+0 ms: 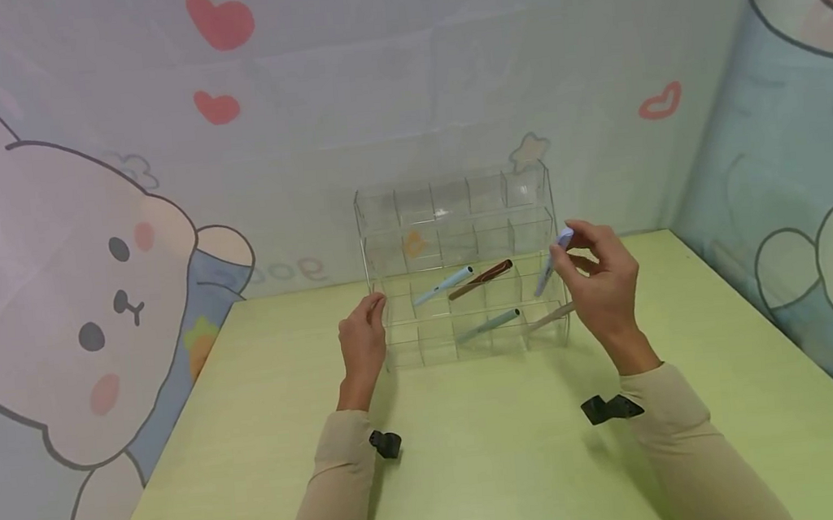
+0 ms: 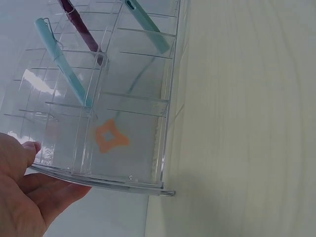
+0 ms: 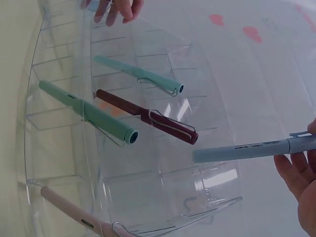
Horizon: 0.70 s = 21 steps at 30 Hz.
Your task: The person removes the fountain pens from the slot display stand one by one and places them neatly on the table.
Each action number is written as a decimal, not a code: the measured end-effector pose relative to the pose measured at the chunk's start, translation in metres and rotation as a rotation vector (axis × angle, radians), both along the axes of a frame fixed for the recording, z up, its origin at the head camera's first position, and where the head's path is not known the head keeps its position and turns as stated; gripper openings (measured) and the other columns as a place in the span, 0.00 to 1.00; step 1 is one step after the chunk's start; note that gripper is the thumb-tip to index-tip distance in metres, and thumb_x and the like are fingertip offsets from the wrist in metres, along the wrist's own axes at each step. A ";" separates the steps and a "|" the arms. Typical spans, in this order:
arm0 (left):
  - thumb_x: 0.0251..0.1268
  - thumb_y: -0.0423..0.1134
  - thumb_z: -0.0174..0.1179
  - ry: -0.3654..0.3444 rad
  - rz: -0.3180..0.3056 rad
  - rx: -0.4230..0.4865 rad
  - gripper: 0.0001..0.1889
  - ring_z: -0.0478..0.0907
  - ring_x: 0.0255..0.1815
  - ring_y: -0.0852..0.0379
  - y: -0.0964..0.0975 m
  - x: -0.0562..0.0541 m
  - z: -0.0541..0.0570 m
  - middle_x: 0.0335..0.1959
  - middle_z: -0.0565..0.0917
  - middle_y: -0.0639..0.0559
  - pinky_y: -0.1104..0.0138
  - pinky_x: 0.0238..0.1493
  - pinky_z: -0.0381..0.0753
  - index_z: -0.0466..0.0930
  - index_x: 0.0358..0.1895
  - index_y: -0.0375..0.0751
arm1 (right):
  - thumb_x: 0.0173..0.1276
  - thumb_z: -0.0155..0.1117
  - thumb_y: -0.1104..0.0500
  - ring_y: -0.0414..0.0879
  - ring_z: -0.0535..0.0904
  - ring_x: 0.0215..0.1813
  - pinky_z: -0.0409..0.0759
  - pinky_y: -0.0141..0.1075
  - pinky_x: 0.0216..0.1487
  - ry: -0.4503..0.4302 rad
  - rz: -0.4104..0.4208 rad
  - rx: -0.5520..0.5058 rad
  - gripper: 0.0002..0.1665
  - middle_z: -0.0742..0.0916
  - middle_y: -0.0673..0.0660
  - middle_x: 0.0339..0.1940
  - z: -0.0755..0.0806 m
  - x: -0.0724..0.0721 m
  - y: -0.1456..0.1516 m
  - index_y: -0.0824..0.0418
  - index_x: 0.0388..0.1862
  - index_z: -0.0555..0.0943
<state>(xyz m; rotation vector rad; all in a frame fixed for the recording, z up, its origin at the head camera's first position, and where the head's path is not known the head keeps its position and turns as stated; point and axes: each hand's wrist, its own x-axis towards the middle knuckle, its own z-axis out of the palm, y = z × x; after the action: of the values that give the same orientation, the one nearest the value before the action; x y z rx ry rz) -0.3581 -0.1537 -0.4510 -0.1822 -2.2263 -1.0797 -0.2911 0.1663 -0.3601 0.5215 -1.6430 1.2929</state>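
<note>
A clear tiered rack with small compartments stands on the table. At its left side, my left hand grips the side panel, thumb inside and fingers outside in the left wrist view. My right hand pinches a pale lavender-blue pen near its clip end, tilted over the rack's right end. Lower on the rack, a light blue pen and a dark maroon pen lean in one tier. The front tier holds a green pen and a pale pink pen.
The rack's upper two tiers hold no pens. Behind the pale yellow-green table hangs a cloth backdrop printed with hearts and cartoon animals. Black wrist cameras sit on the left sleeve and right sleeve.
</note>
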 end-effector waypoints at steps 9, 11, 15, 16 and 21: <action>0.76 0.40 0.58 0.002 -0.009 0.005 0.12 0.75 0.15 0.51 -0.001 0.001 0.000 0.32 0.89 0.42 0.52 0.26 0.79 0.87 0.49 0.37 | 0.62 0.73 0.69 0.32 0.83 0.40 0.79 0.24 0.41 -0.231 0.047 -0.011 0.18 0.88 0.63 0.41 -0.004 0.004 -0.007 0.68 0.52 0.85; 0.76 0.40 0.58 0.001 -0.014 0.009 0.12 0.75 0.14 0.52 -0.001 0.001 0.000 0.32 0.88 0.42 0.53 0.24 0.78 0.87 0.49 0.36 | 0.62 0.74 0.68 0.33 0.84 0.38 0.81 0.26 0.41 -0.275 0.085 -0.014 0.17 0.88 0.64 0.40 -0.003 0.007 -0.012 0.67 0.51 0.86; 0.75 0.39 0.58 0.004 -0.015 0.012 0.11 0.75 0.15 0.52 -0.001 0.002 0.000 0.32 0.89 0.42 0.53 0.24 0.77 0.87 0.49 0.37 | 0.62 0.73 0.69 0.35 0.85 0.37 0.83 0.30 0.38 -0.353 0.174 -0.022 0.17 0.88 0.67 0.40 -0.002 0.012 -0.020 0.68 0.51 0.86; 0.75 0.39 0.58 0.005 -0.014 0.011 0.11 0.75 0.16 0.52 -0.001 0.002 0.000 0.33 0.89 0.42 0.54 0.24 0.78 0.87 0.48 0.38 | 0.63 0.73 0.70 0.35 0.85 0.38 0.83 0.31 0.38 -0.377 0.201 -0.027 0.17 0.88 0.68 0.41 -0.002 0.013 -0.021 0.69 0.52 0.86; 0.75 0.39 0.58 0.012 -0.015 0.011 0.11 0.74 0.16 0.52 -0.001 0.001 0.001 0.34 0.89 0.42 0.53 0.26 0.78 0.87 0.48 0.38 | 0.66 0.70 0.68 0.36 0.84 0.45 0.81 0.33 0.48 -0.484 0.260 0.028 0.20 0.88 0.65 0.44 -0.003 0.016 -0.026 0.69 0.57 0.83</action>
<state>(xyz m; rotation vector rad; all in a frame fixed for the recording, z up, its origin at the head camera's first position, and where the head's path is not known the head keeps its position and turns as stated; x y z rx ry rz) -0.3569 -0.1543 -0.4499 -0.2004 -2.2116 -1.0959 -0.2751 0.1407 -0.3635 0.4733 -2.0401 1.6860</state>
